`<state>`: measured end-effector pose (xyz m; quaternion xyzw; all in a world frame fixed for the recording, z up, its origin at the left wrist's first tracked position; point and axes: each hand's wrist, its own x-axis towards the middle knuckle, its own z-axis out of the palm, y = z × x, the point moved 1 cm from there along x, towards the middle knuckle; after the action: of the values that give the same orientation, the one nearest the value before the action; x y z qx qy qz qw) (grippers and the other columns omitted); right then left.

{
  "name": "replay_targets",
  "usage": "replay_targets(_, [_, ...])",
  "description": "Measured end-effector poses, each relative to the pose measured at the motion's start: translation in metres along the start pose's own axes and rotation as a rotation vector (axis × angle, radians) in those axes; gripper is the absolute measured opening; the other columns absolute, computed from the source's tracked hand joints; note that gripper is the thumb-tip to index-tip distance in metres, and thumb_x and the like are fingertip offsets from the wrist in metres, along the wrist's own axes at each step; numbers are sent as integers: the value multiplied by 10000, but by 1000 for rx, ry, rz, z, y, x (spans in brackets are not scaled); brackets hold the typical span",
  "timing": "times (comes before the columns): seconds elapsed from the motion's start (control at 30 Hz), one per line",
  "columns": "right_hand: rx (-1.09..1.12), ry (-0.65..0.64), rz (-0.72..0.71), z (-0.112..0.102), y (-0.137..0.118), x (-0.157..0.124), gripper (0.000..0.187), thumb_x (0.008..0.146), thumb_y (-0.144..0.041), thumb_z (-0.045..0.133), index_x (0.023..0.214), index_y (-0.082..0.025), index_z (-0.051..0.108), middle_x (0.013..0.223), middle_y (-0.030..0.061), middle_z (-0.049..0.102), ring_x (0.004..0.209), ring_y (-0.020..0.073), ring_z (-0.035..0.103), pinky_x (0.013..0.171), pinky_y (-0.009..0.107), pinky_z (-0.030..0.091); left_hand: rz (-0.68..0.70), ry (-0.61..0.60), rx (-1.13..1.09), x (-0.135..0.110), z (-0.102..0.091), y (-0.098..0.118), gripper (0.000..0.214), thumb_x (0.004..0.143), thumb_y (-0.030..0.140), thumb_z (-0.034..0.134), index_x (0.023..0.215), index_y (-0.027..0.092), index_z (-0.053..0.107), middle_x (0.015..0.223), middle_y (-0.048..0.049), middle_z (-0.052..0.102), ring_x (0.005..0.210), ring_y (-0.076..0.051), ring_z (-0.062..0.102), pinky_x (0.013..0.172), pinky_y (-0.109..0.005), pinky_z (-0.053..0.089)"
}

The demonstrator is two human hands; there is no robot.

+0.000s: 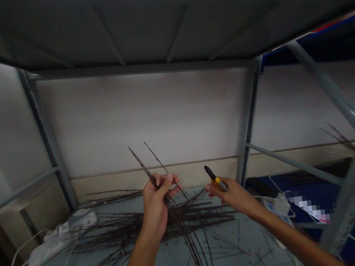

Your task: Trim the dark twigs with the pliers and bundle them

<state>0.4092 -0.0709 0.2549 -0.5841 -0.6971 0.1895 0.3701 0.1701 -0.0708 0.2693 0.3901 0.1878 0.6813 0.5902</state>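
My left hand point(158, 196) is closed round several thin dark twigs point(192, 246), whose tips stick up above the fingers while the long ends hang toward me. One separate twig point(156, 157) slants up past the thumb and fingertips of that hand. In my right hand point(229, 193) is a pair of pruning shears point(214, 178) with black blades and yellow-and-black handles, pointing up and left. The blades are apart from the twigs. Beneath both hands a loose heap of twigs point(127, 222) spreads across the grey shelf point(168, 265).
Short cut pieces and specks litter the shelf's front right. A white power strip point(60, 240) with cables lies at left. Metal posts point(250, 119) and an upper shelf point(144, 28) frame the space before a pale wall point(149, 119). More twigs point(340, 137) show at far right.
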Motion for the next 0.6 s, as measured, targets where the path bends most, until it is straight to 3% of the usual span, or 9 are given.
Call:
replay_targets(0.07, [227, -62, 81, 21, 4, -26, 455, 901, -621, 503, 949, -203, 677, 897, 84, 750, 785, 255, 697, 586, 328, 502, 26, -4, 10, 2, 3, 7, 397, 736, 287, 850, 740, 202, 461, 860, -28, 728, 854, -201, 722, 817, -374, 602])
replay_targets(0.17, [560, -147, 179, 59, 2, -67, 434, 831, -641, 633, 968, -230, 650, 1016, 80, 744, 879, 262, 693, 629, 327, 513, 44, -33, 17, 7, 12, 8, 317, 755, 284, 839, 881, 191, 563, 904, -43, 753, 898, -215, 739, 877, -400, 586])
replay_targets(0.3, [734, -213, 153, 98, -10, -102, 394, 753, -538, 785, 846, -215, 579, 854, 13, 691, 681, 163, 600, 616, 281, 481, 49, -179, 92, 1, 21, -5, 436, 816, 290, 792, 1193, 209, 589, 1234, -122, 719, 1208, -270, 651, 1091, -458, 447])
replay_targets(0.37, [763, -171, 129, 101, -15, -107, 376, 768, -513, 786, 811, -210, 568, 726, -20, 623, 606, 135, 537, 579, 268, 454, 12, -214, 191, -15, 17, -15, 544, 819, 298, 789, 1309, 234, 562, 1395, -130, 627, 1321, -279, 563, 1144, -443, 385])
replay_targets(0.43, [801, -59, 125, 94, -17, -108, 370, 760, -493, 800, 806, -212, 563, 686, -28, 593, 583, 137, 526, 564, 274, 457, -98, -251, 256, -43, 5, -27, 621, 815, 313, 789, 1379, 256, 534, 1456, -131, 573, 1333, -294, 548, 1125, -440, 413])
replay_targets(0.6, [940, 241, 124, 67, -6, -113, 329, 765, -354, 822, 794, -240, 515, 835, -1, 647, 702, 178, 631, 579, 283, 517, -500, -413, 255, -142, -41, -76, 759, 765, 342, 829, 1446, 305, 497, 1468, -154, 547, 1224, -321, 623, 958, -418, 545])
